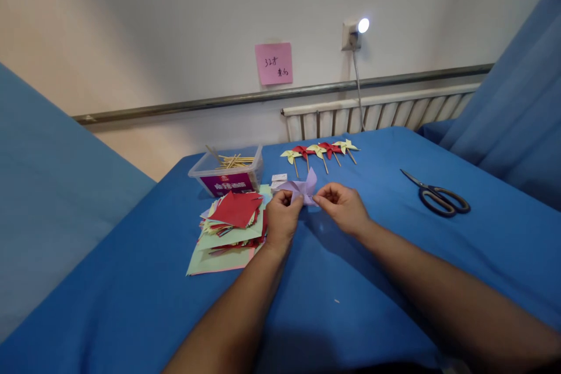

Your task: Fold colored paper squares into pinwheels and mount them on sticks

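A purple paper pinwheel (305, 186) is held up between my two hands above the blue cloth. My left hand (283, 213) pinches its lower left part, thumb near the middle of the folds. My right hand (344, 205) is closed at the pinwheel's right side, thumb and forefinger pressed together close to the paper. Whether those right fingertips grip the paper or some small thing is too small to tell. Just behind my left hand stands a small white box (279, 179), partly hidden by the pinwheel.
Stacked coloured paper squares (236, 209) lie left of my hands. A clear plastic tub (258, 163) of wooden sticks stands behind them. Several red and yellow pinwheels (318, 152) on sticks lie in a row at the back. Black-handled scissors (438, 196) rest at the right.
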